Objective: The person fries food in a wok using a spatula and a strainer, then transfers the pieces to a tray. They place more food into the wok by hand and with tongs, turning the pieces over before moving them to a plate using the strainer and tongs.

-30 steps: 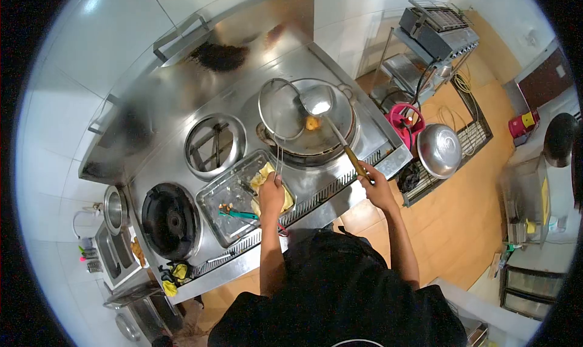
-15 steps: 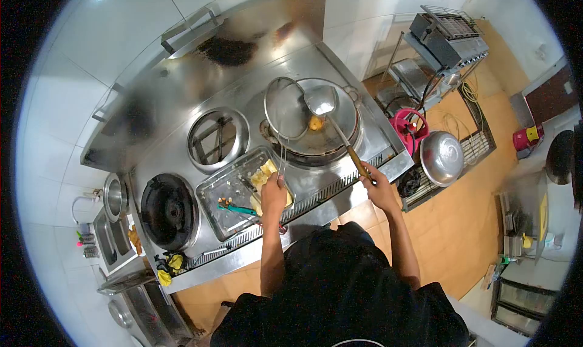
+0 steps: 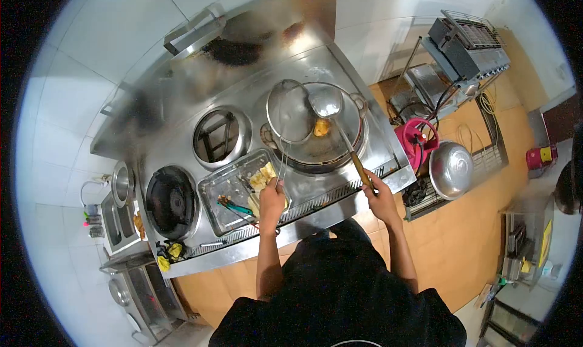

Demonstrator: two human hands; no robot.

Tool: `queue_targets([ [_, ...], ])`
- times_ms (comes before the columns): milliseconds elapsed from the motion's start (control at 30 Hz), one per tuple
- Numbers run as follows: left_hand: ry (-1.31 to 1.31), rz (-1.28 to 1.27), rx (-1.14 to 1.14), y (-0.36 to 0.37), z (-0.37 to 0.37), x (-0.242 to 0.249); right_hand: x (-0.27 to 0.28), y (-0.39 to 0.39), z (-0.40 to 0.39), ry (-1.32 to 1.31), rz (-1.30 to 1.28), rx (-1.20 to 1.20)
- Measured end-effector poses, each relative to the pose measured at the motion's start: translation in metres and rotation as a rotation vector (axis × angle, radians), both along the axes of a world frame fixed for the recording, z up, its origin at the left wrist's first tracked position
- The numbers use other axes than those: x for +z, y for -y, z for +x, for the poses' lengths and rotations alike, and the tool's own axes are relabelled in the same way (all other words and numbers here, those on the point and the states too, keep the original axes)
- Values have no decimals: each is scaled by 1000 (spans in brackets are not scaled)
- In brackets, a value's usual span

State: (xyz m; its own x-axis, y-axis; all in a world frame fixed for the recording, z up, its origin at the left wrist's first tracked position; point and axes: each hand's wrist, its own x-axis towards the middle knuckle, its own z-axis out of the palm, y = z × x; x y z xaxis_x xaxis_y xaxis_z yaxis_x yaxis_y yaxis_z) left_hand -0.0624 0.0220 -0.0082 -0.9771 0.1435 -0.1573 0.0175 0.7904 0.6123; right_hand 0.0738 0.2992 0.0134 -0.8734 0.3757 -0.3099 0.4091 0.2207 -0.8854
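Note:
My left hand (image 3: pixel 271 202) is closed around the thin handle of a round wire-mesh strainer (image 3: pixel 288 113), which hangs over the left side of a large two-handled wok (image 3: pixel 319 153). In my right hand (image 3: pixel 381 201) is the wooden handle of a metal ladle (image 3: pixel 327 102). Its bowl is over the wok, beside the strainer. A golden-brown piece of food (image 3: pixel 321 127) shows just below the ladle bowl. Under my left hand a clear rectangular tray (image 3: pixel 209 192) holds yellowish food pieces (image 3: pixel 262 177) and a teal-handled utensil (image 3: pixel 235 207).
Left of the wok are an open burner ring (image 3: pixel 242 137) and a black pan (image 3: pixel 172 202). A sink (image 3: pixel 115 225) stands at far left. To the right are a pink basket (image 3: pixel 419 143), a metal bowl (image 3: pixel 450 170) and a grill (image 3: pixel 467 49).
The whole view has shifted slightly, so the stove sits a little further right. Both hands keep their grips, and the strainer and ladle stay over the wok.

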Motion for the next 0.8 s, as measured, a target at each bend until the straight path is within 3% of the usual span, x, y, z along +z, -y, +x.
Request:
queue_targets([
  [167,-18,54,11,-14,7,3,-5,-25,-2,-223,89,116],
  [333,16,53,7,-11,14,-7,-1,-37,-1,-122,-42,141],
  [567,5,97,65,-11,18,-8,-9,-30,0,-182,-28,142],
  [800,-41,88,51,-10,18,-10,-2,-31,-3,-52,-69,105],
])
